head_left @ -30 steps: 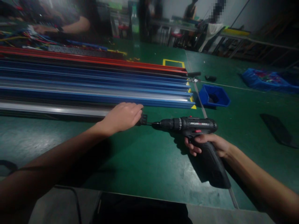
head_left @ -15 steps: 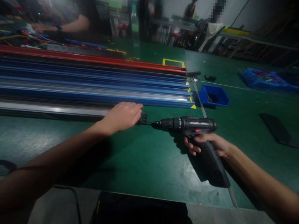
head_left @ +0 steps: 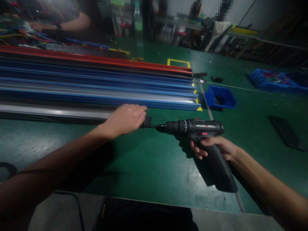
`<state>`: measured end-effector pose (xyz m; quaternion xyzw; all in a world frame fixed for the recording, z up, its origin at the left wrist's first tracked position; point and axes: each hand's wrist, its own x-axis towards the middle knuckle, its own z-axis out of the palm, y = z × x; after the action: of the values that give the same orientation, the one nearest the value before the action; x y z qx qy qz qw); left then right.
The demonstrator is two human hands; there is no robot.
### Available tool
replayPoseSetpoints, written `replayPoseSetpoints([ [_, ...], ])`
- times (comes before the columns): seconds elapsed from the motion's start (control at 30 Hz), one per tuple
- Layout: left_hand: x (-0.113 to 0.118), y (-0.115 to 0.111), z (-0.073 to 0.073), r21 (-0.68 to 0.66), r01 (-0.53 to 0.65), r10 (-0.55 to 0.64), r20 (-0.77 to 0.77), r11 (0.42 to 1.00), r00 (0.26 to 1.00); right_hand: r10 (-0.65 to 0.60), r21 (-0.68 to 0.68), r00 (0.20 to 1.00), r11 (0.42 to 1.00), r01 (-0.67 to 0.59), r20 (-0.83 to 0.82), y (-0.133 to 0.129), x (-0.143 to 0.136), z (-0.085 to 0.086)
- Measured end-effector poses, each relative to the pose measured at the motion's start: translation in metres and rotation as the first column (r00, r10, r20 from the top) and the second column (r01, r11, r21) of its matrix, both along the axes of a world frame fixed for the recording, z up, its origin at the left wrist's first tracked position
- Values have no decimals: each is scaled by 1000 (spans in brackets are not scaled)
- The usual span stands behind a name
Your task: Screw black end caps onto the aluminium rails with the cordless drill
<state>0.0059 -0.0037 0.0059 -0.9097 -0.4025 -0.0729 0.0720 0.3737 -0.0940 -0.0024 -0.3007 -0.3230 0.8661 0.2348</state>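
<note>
My left hand (head_left: 127, 118) clasps the metal profile (head_left: 60, 113); my right hand (head_left: 222, 146) grips the cordless drill (head_left: 204, 126). Likely mid-fastening, this calls for a straight bit (head_left: 154, 126).

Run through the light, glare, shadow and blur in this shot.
Head view: dim overall, with pale glare on the green table and a bright streak along the silver-black rail; head view: dark shadows beneath the left forearm and beside the drill; head view: hazy, soft background, blocky pixelation at top right, lettering on the drill too smeared to read.
</note>
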Motion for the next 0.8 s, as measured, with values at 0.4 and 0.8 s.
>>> replayPoseSetpoints([
  [0.4, 0, -1, 1, 6, -1, 1, -5, 1000, 1000, 3, 0, 1000, 1000, -3, -14, 0, 0, -1],
  [0.8, 0, 0, -2, 18, -1, 1, -2, 1000, 1000, 4, 41, 1000, 999, -3, -28, 0, 1, -4],
])
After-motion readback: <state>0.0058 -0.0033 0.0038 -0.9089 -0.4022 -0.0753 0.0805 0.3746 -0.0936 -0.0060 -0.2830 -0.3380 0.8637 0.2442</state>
